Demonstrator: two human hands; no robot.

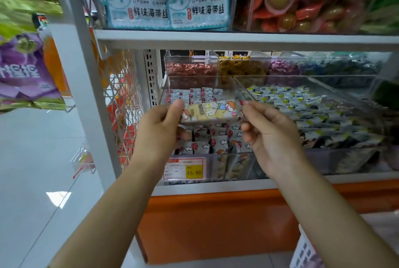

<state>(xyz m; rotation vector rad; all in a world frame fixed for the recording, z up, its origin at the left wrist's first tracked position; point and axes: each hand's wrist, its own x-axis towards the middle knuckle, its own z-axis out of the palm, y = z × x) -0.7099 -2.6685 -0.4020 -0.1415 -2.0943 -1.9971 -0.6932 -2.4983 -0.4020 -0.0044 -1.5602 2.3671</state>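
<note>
Head camera, close, facing forward-down at shelf (237, 40).

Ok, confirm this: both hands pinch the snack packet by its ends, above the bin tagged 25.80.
No: the head view shows the price tag reading 15.80. The left hand and right hand do pinch the snack packet by its ends above that bin.

Seaweed packs (168, 6) stand on the upper shelf (237, 39). Far back sits a bin of red sweets (190, 69). A price tag (185, 168) is near; purple bags (23, 69) hang left.
</note>
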